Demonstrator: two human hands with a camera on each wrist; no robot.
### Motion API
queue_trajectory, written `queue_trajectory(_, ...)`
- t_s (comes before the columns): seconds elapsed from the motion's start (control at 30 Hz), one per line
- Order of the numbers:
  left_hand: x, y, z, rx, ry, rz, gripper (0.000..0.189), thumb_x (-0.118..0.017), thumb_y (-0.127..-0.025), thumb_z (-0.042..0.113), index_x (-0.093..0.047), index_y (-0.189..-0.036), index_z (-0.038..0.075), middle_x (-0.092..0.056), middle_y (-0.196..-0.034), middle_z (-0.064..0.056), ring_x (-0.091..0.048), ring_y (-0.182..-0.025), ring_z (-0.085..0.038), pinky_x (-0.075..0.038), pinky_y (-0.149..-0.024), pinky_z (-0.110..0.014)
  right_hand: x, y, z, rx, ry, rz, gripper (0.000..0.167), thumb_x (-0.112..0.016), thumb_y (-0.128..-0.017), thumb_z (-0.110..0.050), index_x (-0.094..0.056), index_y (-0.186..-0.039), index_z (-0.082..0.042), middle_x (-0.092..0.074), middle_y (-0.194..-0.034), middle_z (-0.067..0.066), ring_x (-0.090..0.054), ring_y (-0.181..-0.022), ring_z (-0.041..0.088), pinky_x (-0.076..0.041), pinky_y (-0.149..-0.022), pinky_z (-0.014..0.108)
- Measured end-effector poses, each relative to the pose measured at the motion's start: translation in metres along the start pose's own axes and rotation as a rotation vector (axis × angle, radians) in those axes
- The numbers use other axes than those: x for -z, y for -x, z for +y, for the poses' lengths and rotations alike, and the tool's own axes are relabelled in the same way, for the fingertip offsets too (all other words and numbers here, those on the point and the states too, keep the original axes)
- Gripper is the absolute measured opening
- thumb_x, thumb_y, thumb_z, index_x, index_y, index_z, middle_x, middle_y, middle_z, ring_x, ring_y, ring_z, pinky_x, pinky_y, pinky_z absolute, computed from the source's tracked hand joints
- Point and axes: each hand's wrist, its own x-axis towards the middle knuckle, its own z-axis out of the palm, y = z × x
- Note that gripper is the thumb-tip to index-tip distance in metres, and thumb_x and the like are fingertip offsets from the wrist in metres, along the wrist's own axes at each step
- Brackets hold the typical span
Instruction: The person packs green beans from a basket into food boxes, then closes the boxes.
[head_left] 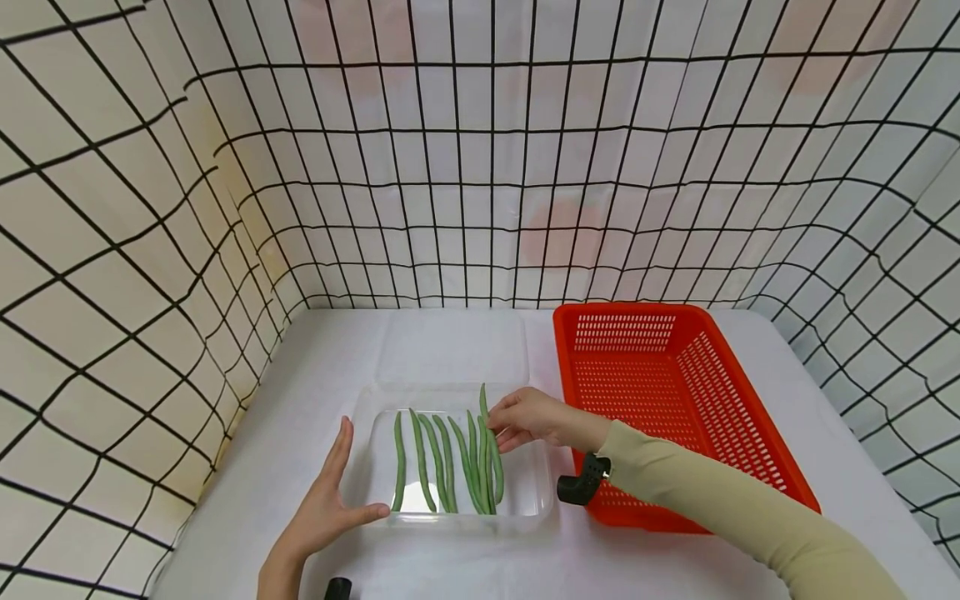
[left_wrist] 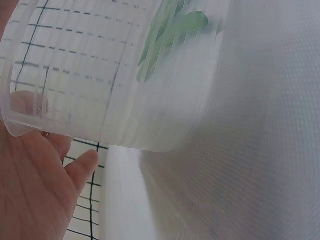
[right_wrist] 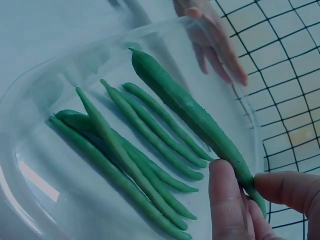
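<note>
My right hand (head_left: 528, 418) pinches one green bean (right_wrist: 187, 112) near its end, between thumb and fingers, over the right part of a clear plastic container (head_left: 542, 492). Several other green beans (head_left: 400, 462) lie inside, side by side and roughly lengthwise away from me. Some at the right overlap. My left hand (head_left: 322, 508) is at the container's front left corner, fingers straight and spread, thumb at the rim. In the left wrist view, the palm (left_wrist: 30, 185) is beside the container's see-through wall (left_wrist: 75, 100), and beans show blurred through it.
A red perforated basket (head_left: 738, 375) stands right of the container, under my right forearm. Behind the container lies a flat clear lid (head_left: 450, 346). Black wire mesh (head_left: 491, 183) encloses the white table (head_left: 322, 358) at the back and sides.
</note>
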Motion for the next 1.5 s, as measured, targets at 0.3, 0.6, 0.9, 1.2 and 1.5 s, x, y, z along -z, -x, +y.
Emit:
queue_trajectory(0.3, 0.0, 0.0, 0.0, 0.007, -0.007, 0.001, 0.128, -0.09, -0.063, 0.028, 0.001, -0.153, 0.029, 0.004, -0.158, 0.003, -0.003, -0.141, -0.034, -0.013, -0.101, -0.067, -0.003, 0.004, 0.005, -0.009, 0.071, 0.017, 0.035, -0.059, -0.09, -0.002, -0.05, -0.121, 0.011, -0.066, -0.093, 0.022, -0.068, -0.066, 0.024, -0.055, -0.061, 0.033)
queue_trajectory(0.6, 0.001, -0.001, -0.001, -0.005, -0.006, 0.0, 0.127, -0.09, -0.063, 0.027, 0.001, -0.153, 0.028, 0.004, -0.158, 0.003, -0.003, -0.141, -0.033, -0.013, -0.102, -0.066, 0.004, 0.009, 0.003, 0.041, 0.095, 0.01, 0.03, -0.058, -0.094, -0.011, -0.055, -0.116, 0.009, -0.065, -0.096, 0.022, -0.068, -0.072, 0.026, -0.056, -0.063, 0.036)
queue_trajectory(0.9, 0.012, -0.004, 0.002, -0.006, 0.025, -0.01, 0.114, -0.083, -0.072, 0.019, -0.005, -0.154, 0.026, -0.002, -0.158, -0.006, -0.004, -0.14, -0.039, -0.013, -0.099, -0.07, 0.033, 0.013, -0.015, 0.141, 0.177, 0.065, 0.037, -0.061, -0.093, -0.028, -0.062, -0.117, 0.0, -0.067, -0.104, 0.013, -0.066, -0.089, 0.026, -0.054, -0.073, 0.037)
queue_trajectory(1.2, 0.069, -0.094, 0.016, -0.007, -0.19, -0.087, 0.078, -0.059, -0.092, 0.041, -0.019, -0.153, 0.012, -0.018, -0.155, -0.015, -0.014, -0.139, -0.039, -0.017, -0.104, -0.062, 0.068, -0.015, -0.056, 0.222, 0.277, 0.245, 0.051, -0.058, -0.095, -0.032, -0.05, -0.134, -0.002, -0.054, -0.131, 0.016, -0.052, -0.116, 0.033, -0.046, -0.09, 0.043)
queue_trajectory(1.5, 0.06, -0.213, 0.028, 0.232, -0.287, -0.41, 0.086, -0.051, -0.092, 0.055, -0.009, -0.154, 0.013, -0.007, -0.156, -0.017, -0.007, -0.141, -0.036, -0.014, -0.108, -0.057, 0.066, -0.084, -0.064, 0.045, 0.521, 0.182, 0.086, -0.057, -0.092, -0.045, -0.007, -0.154, -0.012, -0.009, -0.156, 0.017, -0.015, -0.14, 0.035, -0.02, -0.107, 0.055)
